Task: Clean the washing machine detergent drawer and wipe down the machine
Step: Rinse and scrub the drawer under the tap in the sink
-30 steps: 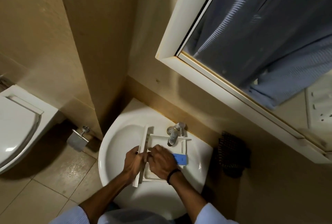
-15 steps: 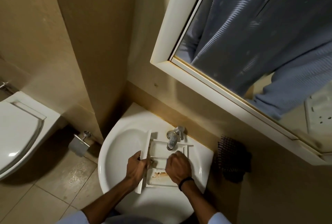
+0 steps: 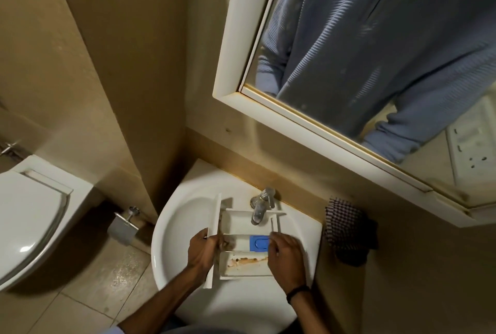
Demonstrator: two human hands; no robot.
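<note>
The white detergent drawer (image 3: 241, 221) lies across the white sink (image 3: 182, 215), under the chrome tap (image 3: 261, 206). Its near compartment (image 3: 244, 264) shows brown, rusty grime. A blue insert (image 3: 259, 242) sits in the middle compartment. My left hand (image 3: 204, 249) grips the drawer's long front panel on the left side. My right hand (image 3: 285, 256) holds the drawer's right edge, fingers next to the blue insert. No cloth or brush is in either hand.
A checked cloth (image 3: 346, 229) hangs on the wall right of the sink. A mirror (image 3: 375, 65) above reflects a person in a blue sweater. A toilet (image 3: 29, 215) stands at the left, with a paper holder (image 3: 123, 226) beside the sink.
My right hand has moved from the drawer's middle to its right edge, uncovering the blue insert and the grimy near compartment. The left hand keeps its grip. The view has shifted slightly.
</note>
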